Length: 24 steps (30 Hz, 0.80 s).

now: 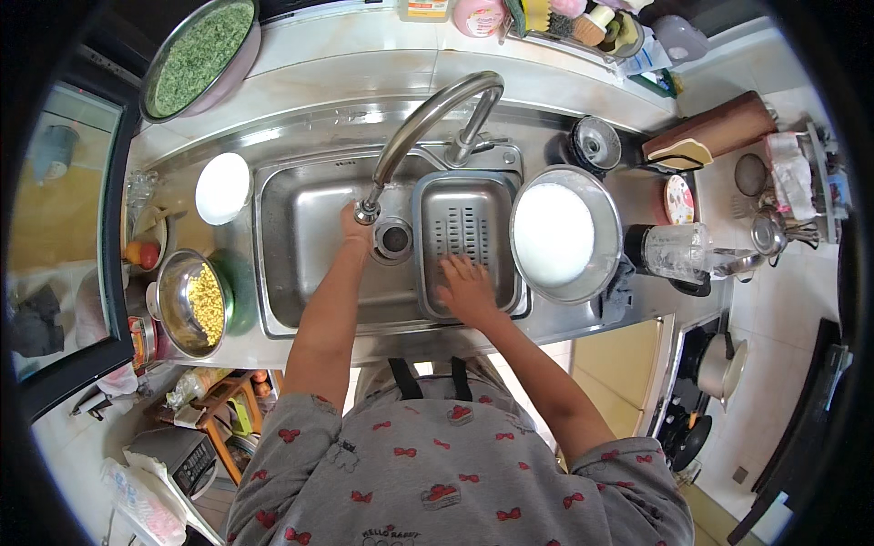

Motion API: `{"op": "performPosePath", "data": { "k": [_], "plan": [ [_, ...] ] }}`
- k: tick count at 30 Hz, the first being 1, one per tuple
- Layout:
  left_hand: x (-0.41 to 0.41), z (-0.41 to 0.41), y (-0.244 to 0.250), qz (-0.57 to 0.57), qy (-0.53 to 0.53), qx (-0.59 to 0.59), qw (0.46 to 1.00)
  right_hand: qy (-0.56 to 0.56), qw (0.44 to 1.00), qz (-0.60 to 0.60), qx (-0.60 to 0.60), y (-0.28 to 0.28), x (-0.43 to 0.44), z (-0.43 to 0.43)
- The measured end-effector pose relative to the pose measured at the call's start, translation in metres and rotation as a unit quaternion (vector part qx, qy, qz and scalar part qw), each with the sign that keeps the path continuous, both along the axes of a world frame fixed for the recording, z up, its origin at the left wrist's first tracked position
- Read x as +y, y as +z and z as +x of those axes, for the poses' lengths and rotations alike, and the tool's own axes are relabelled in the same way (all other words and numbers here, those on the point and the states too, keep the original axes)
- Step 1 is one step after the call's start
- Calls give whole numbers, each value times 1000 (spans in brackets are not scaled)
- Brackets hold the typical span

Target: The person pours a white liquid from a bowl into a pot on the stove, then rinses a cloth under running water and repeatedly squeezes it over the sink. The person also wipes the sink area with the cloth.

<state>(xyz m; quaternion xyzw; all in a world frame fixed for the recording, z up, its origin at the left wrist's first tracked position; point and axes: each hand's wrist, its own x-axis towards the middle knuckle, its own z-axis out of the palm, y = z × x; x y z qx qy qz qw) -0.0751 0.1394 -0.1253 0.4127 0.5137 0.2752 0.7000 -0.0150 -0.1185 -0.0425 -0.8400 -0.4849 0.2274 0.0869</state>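
Note:
My left hand (356,222) is in the large basin of a stainless steel sink (300,239), at the spout of the curved faucet (416,130). The faucet head covers part of it, so its fingers are mostly hidden. Beside it lies the round drain strainer (394,239). Palm down, my right hand (470,288) reaches into the slotted metal drain basket (502,198) set over the sink's right side. Its fingers are spread over the slotted bottom, and no object shows in it. A large clear bowl with white contents (556,232) stands just right of the basket.
Left of the sink are a white bowl (223,188) and a steel bowl (179,300) with yellow kernels. A basin of chopped greens (201,61) sits on the back ledge. Stacked bowls (595,145), a blender jar (676,248) and a dark cloth (617,290) lie on the right.

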Motion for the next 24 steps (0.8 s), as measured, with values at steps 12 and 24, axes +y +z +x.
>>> {"op": "performPosePath", "data": {
  "k": [12, 24],
  "plan": [
    [19, -37, -40, -4, -194, 162, 968, 55, 998, 9, -42, 26, -121, 34],
    [-28, -104, -16, -84, -5, 158, 984, -294, 923, 33, -248, 27, -263, 167]
  ]
}}
